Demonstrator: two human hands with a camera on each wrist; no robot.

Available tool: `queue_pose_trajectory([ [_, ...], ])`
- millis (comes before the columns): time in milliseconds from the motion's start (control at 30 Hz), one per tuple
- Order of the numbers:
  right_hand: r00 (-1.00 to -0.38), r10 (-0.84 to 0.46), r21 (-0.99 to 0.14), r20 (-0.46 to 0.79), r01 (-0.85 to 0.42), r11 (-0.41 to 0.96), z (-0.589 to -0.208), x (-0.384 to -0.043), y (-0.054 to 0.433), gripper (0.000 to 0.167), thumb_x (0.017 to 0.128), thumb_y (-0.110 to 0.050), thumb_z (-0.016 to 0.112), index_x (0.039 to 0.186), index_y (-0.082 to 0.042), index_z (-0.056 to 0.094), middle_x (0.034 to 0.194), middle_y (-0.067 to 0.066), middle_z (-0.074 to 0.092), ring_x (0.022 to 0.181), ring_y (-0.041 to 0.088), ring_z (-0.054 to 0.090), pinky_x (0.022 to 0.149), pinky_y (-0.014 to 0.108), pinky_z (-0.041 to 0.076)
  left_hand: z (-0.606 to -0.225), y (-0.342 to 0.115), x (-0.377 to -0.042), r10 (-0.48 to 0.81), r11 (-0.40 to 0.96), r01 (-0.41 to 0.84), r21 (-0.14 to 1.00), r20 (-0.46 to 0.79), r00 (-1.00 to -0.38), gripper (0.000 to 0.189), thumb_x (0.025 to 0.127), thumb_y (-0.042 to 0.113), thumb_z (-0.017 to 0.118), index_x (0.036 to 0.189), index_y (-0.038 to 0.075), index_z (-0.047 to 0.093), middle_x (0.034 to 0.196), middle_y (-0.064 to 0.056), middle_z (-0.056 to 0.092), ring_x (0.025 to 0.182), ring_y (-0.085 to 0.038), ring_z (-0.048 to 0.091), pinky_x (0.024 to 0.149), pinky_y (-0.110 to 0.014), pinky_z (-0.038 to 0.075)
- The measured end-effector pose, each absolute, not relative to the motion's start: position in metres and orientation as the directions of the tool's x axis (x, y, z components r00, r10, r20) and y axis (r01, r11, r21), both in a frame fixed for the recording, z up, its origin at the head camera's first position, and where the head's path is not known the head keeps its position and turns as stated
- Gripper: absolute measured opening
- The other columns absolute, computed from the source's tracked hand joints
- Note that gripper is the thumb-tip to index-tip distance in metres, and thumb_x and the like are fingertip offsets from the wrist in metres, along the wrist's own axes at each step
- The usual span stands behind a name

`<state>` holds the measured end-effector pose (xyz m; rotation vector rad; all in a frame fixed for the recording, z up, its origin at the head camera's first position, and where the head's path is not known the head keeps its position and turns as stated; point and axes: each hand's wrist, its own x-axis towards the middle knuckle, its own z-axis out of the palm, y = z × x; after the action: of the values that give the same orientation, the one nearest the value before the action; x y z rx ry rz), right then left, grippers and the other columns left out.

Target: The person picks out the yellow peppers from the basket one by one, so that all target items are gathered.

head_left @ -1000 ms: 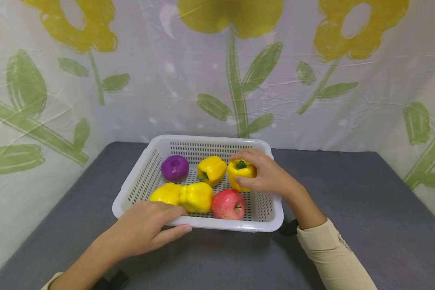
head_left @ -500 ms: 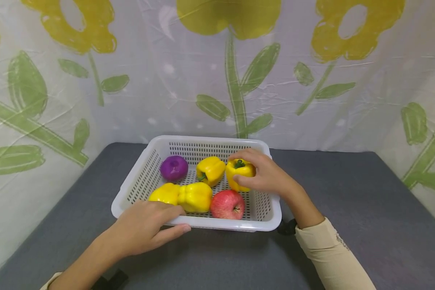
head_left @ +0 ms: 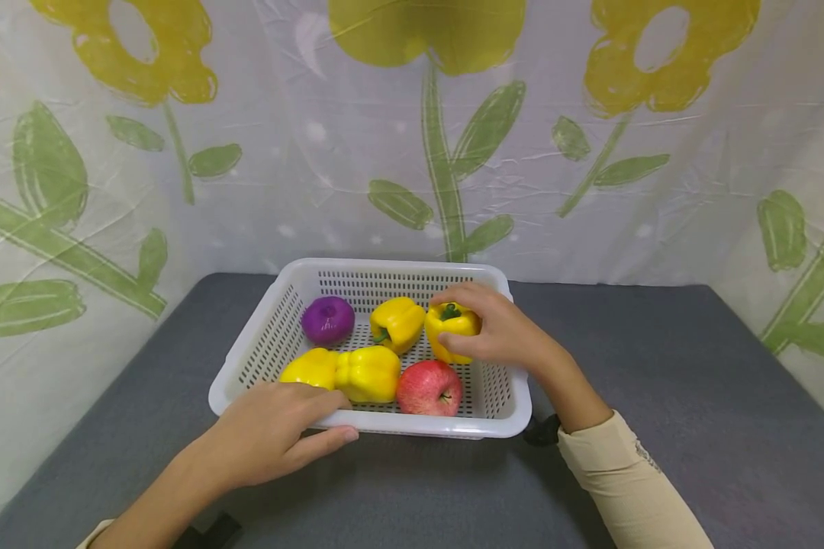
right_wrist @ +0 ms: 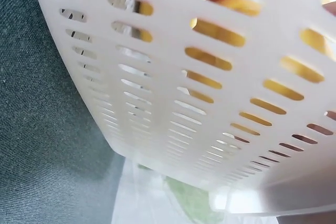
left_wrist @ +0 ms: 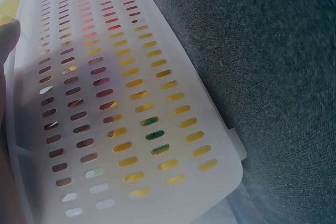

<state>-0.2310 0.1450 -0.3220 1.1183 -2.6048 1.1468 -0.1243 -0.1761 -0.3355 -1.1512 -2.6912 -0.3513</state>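
Note:
In the head view, a white slotted plastic basket (head_left: 250, 335) sits on the dark grey table. My right hand (head_left: 497, 328) grips a yellow bell pepper (head_left: 446, 324) near the basket's right wall, fingers behind it and thumb in front. My left hand (head_left: 275, 427) holds the basket's near rim, its fingers over the edge and its thumb outside. Beyond those fingers lie two yellow peppers, a left one (head_left: 312, 367) and a right one (head_left: 368, 375), side by side. Another yellow bell pepper (head_left: 397, 324) lies to the left of the gripped one.
A red apple (head_left: 430, 387) sits at the near right inside the basket, and a purple onion (head_left: 328, 320) at the far left. Both wrist views mostly show the basket's slotted side. Behind the table (head_left: 632, 358) hangs a flower-printed cloth (head_left: 275, 191).
The scene has shifted very slightly in the head view. Both hands keep their holds, and the basket's contents stay in place.

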Motion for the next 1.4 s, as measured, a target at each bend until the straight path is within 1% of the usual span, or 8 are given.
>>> queue_pose_trajectory([
  [267, -0.731, -0.585, -0.634, 0.353, -0.646, 0.425, -0.3203, -0.2316, 0.1454, 0.046, 0.084, -0.019, 0.071, 0.129, -0.012, 0.064, 0.122, 0.003, 0.059, 0.099, 0.021, 0.054, 0.076, 0.037, 0.054, -0.3354, -0.1763, -0.1241, 0.683, 0.673, 0.726, 0.141, 0.258, -0.684, 0.02, 0.099, 0.051, 0.056, 0.096, 0.032, 0.06, 0.079, 0.024, 0.051, 0.067, 0.0, 0.05, 0.06, -0.023, 0.044],
  [467, -0.741, -0.572, -0.647, 0.351, -0.634, 0.424, -0.3208, -0.2321, 0.1474, 0.046, 0.085, -0.018, 0.072, 0.13, -0.011, 0.063, 0.123, 0.002, 0.06, 0.096, 0.021, 0.056, 0.075, 0.037, 0.054, -0.3356, -0.1761, -0.1237, 0.688, 0.665, 0.736, 0.129, 0.277, -0.67, 0.019, 0.099, 0.05, 0.057, 0.097, 0.031, 0.06, 0.079, 0.023, 0.051, 0.068, 0.0, 0.05, 0.061, -0.024, 0.045],
  [633, -0.757, -0.553, -0.677, 0.35, -0.612, 0.41, -0.3193, -0.2312, 0.1489, 0.045, 0.089, -0.02, 0.072, 0.132, -0.011, 0.062, 0.126, 0.003, 0.06, 0.101, 0.021, 0.055, 0.081, 0.038, 0.053, -0.3357, -0.1753, -0.1229, 0.685, 0.671, 0.725, 0.156, 0.244, -0.687, 0.021, 0.1, 0.051, 0.055, 0.099, 0.03, 0.061, 0.08, 0.023, 0.053, 0.069, 0.0, 0.051, 0.062, -0.025, 0.047],
  [867, -0.784, -0.52, -0.764, 0.339, -0.552, 0.334, -0.3158, -0.2298, 0.1506, 0.039, 0.099, -0.02, 0.061, 0.136, -0.01, 0.058, 0.13, 0.007, 0.058, 0.097, 0.024, 0.059, 0.084, 0.041, 0.052, -0.3359, -0.1761, -0.1231, 0.678, 0.678, 0.721, 0.146, 0.257, -0.689, 0.02, 0.099, 0.051, 0.057, 0.097, 0.031, 0.059, 0.076, 0.024, 0.048, 0.067, 0.0, 0.049, 0.062, -0.023, 0.045],
  [1033, -0.786, -0.492, -0.773, 0.374, -0.557, 0.304, -0.3159, -0.2316, 0.1517, 0.037, 0.101, -0.016, 0.053, 0.137, -0.009, 0.054, 0.126, 0.01, 0.059, 0.096, 0.025, 0.059, 0.083, 0.04, 0.051, -0.3371, -0.177, -0.1234, 0.682, 0.675, 0.728, 0.119, 0.275, -0.677, 0.02, 0.099, 0.05, 0.058, 0.096, 0.03, 0.058, 0.075, 0.023, 0.046, 0.066, 0.0, 0.048, 0.06, -0.022, 0.043],
  [1167, -0.806, -0.439, -0.783, 0.397, -0.547, 0.297, -0.3148, -0.2326, 0.1518, 0.042, 0.098, -0.015, 0.057, 0.139, -0.008, 0.053, 0.129, 0.012, 0.059, 0.099, 0.026, 0.06, 0.082, 0.038, 0.052, -0.3375, -0.1768, -0.1232, 0.683, 0.673, 0.731, 0.111, 0.286, -0.672, 0.02, 0.099, 0.05, 0.059, 0.095, 0.031, 0.058, 0.075, 0.023, 0.046, 0.066, 0.0, 0.047, 0.06, -0.022, 0.042],
  [1267, -0.838, -0.386, -0.824, 0.387, -0.502, 0.264, -0.3142, -0.2336, 0.1522, 0.045, 0.095, -0.015, 0.062, 0.137, -0.007, 0.05, 0.131, 0.016, 0.057, 0.097, 0.028, 0.061, 0.08, 0.036, 0.054, -0.3372, -0.1763, -0.1234, 0.686, 0.669, 0.735, 0.114, 0.288, -0.669, 0.019, 0.099, 0.05, 0.059, 0.094, 0.031, 0.058, 0.077, 0.023, 0.048, 0.067, 0.0, 0.048, 0.06, -0.022, 0.043],
  [1400, -0.865, -0.314, -0.867, 0.391, -0.461, 0.19, -0.3132, -0.2345, 0.1545, 0.042, 0.093, -0.012, 0.066, 0.129, -0.004, 0.046, 0.122, 0.021, 0.058, 0.09, 0.031, 0.062, 0.075, 0.034, 0.057, -0.3362, -0.1754, -0.1241, 0.688, 0.669, 0.733, 0.123, 0.271, -0.673, 0.02, 0.099, 0.05, 0.057, 0.095, 0.031, 0.059, 0.08, 0.023, 0.051, 0.068, 0.0, 0.049, 0.061, -0.023, 0.044],
])
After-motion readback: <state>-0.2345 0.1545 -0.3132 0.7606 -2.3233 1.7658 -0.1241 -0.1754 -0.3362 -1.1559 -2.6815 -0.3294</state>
